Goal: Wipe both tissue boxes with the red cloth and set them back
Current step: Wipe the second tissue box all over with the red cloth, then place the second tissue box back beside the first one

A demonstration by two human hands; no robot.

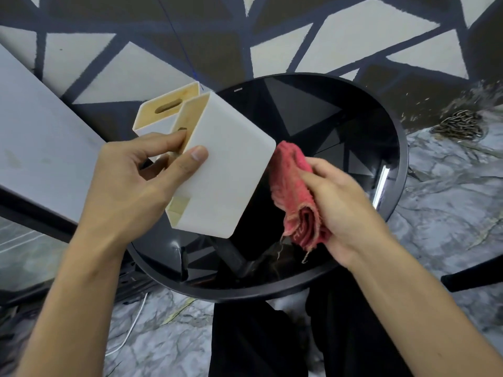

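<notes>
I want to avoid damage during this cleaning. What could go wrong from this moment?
1. The left hand holds the white tissue box in the air by one wall only; a push from the red cloth in the right hand may twist it loose.
2. It would probably drop onto the black glass table below.
3. The second tissue box close behind might be knocked.

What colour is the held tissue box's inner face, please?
Pale yellowish tan inside the tissue box; head view.

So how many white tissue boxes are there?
2. The front white plastic tissue box is gripped by the left hand; the rear white tissue box, its slotted wooden lid showing, is directly behind it, by that hand's fingers. None looks hidden.
</notes>
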